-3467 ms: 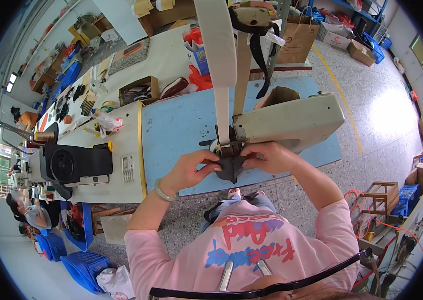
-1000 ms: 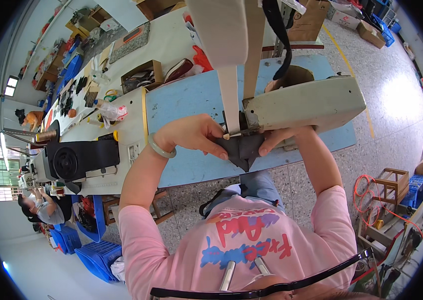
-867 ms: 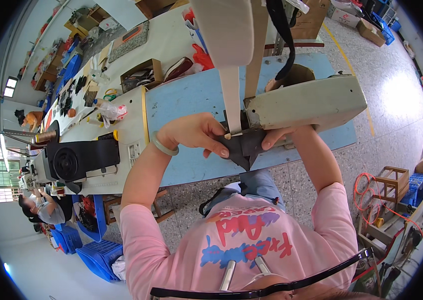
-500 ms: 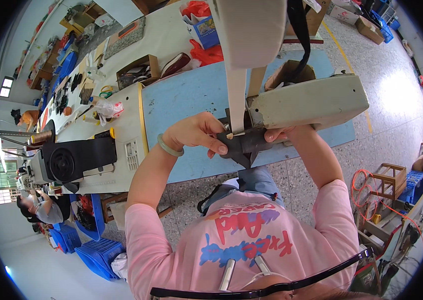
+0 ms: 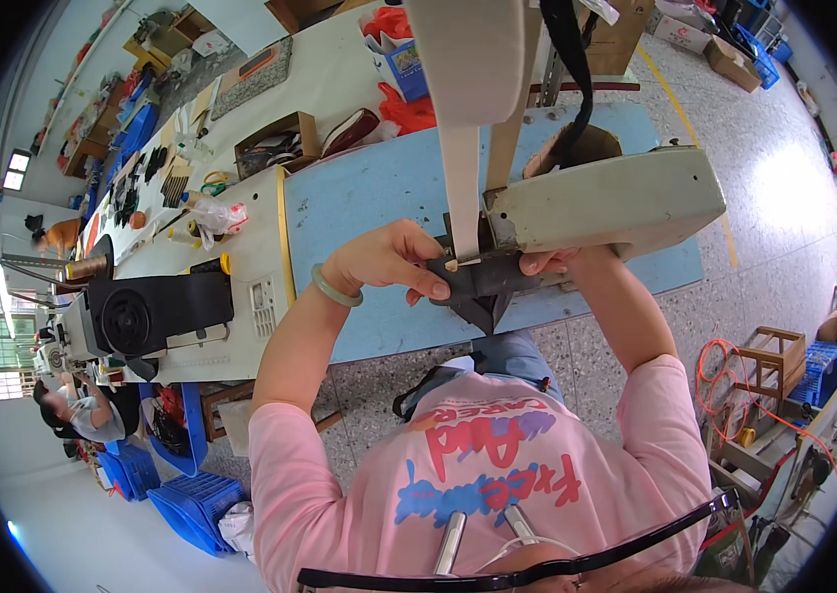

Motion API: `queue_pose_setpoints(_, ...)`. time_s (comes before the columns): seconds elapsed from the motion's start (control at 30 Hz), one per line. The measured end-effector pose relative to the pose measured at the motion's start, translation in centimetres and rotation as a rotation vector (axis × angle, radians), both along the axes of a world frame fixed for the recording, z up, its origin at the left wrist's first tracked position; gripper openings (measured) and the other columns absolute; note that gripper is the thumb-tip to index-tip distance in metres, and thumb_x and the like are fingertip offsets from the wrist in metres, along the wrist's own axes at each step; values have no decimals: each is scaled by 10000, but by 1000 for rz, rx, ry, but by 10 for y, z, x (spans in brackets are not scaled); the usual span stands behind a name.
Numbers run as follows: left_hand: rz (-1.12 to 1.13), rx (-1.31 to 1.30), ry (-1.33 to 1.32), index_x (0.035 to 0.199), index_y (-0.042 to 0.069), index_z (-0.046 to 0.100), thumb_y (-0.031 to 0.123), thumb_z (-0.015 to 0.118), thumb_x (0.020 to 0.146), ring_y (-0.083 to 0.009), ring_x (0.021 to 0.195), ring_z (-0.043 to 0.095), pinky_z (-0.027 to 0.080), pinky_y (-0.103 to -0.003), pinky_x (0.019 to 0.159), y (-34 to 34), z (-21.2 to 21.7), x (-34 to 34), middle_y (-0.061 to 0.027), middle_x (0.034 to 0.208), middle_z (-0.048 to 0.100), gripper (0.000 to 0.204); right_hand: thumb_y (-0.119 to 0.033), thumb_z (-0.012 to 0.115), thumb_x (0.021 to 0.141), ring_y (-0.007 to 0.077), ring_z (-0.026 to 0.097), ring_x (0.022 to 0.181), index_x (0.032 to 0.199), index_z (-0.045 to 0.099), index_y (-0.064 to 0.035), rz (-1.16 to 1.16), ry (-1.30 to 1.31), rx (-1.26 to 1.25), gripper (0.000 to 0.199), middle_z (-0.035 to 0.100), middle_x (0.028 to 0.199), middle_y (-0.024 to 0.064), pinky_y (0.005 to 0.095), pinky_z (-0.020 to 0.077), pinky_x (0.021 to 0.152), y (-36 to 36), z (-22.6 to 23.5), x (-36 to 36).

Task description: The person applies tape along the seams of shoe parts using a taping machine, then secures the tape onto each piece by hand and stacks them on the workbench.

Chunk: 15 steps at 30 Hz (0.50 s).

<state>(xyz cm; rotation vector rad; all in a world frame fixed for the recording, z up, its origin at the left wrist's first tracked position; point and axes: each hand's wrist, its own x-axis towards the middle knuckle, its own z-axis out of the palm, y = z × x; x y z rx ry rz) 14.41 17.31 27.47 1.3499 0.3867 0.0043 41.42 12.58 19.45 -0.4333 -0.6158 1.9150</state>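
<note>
A black, leather-like folded piece [image 5: 483, 287] lies at the front of a bench machine with a grey housing [image 5: 616, 203], its pointed lower corner hanging toward me. My left hand [image 5: 389, 262] pinches the piece's left end between thumb and fingers; a pale green bangle circles that wrist. At the other end, my right hand [image 5: 565, 261] has its fingertips closed on the piece, with the rest of the hand partly hidden under the housing. An upright cream-coloured bar [image 5: 462, 188] of the machine comes down right at the piece's upper edge, between my hands.
A blue work surface [image 5: 359, 208] lies beneath the machine. On the long table at the left are an open cardboard box [image 5: 278, 146], a black sewing machine [image 5: 156, 311] and green-handled scissors [image 5: 214, 183]. Farther left another person [image 5: 92, 410] sits working. Blue crates [image 5: 196, 509] stand on the floor.
Both hands keep their grip on the black piece, which has shifted and tilted slightly. The view has moved a little, so the machine appears slightly farther left.
</note>
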Motion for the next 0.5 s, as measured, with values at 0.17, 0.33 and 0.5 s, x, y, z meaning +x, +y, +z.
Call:
queue_pose_setpoints(0.17,15,4,17,776,-31,664,102,738,755,-94,515,551,445,-216,464,-1,0,0,-26,646,593,153,-283,723,730,203,575,961,1182,539,-6,-38,57,-33,561,606,1079,90,311,461,829,5,-5,1)
queue_pose_setpoints(0.33,94,-32,-58,773,-39,663,82,724,754,-99,472,542,447,-227,431,-1,-6,-1,-39,630,599,137,-254,721,738,196,576,952,1181,536,-1,-92,119,-86,542,606,1073,87,306,465,816,8,-11,1)
queue_pose_setpoints(0.5,311,-223,-182,790,-38,663,155,701,779,-105,427,526,431,-221,395,2,-27,-2,-55,618,603,197,-226,719,747,189,576,943,1180,533,5,-152,187,-151,524,606,1066,85,301,469,804,17,-18,-2)
